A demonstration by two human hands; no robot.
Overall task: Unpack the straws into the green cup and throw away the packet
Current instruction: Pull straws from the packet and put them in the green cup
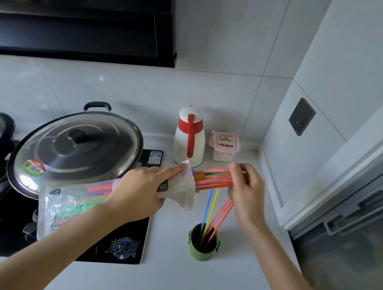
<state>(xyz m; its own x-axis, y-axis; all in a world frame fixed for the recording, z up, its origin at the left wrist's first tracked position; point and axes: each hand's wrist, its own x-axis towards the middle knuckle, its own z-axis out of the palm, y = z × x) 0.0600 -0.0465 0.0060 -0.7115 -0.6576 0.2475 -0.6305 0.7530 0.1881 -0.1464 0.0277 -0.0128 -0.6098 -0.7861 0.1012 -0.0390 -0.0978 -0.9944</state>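
Observation:
A clear plastic straw packet (68, 202) lies sideways above the hob, gripped near its open end by my left hand (142, 191). A bundle of coloured straws (213, 177) sticks out of the packet's mouth to the right. My right hand (246, 191) is closed around that bundle. The green cup (203, 244) stands on the white counter below my right hand, with several blue, yellow and red straws (213, 212) leaning in it.
A black hob (115, 243) carries a large pan with a steel lid (79, 146) at the left. A white and red jug (190, 136) and a pink-lidded box (224, 146) stand by the back wall. A grey cabinet (350, 224) is at right.

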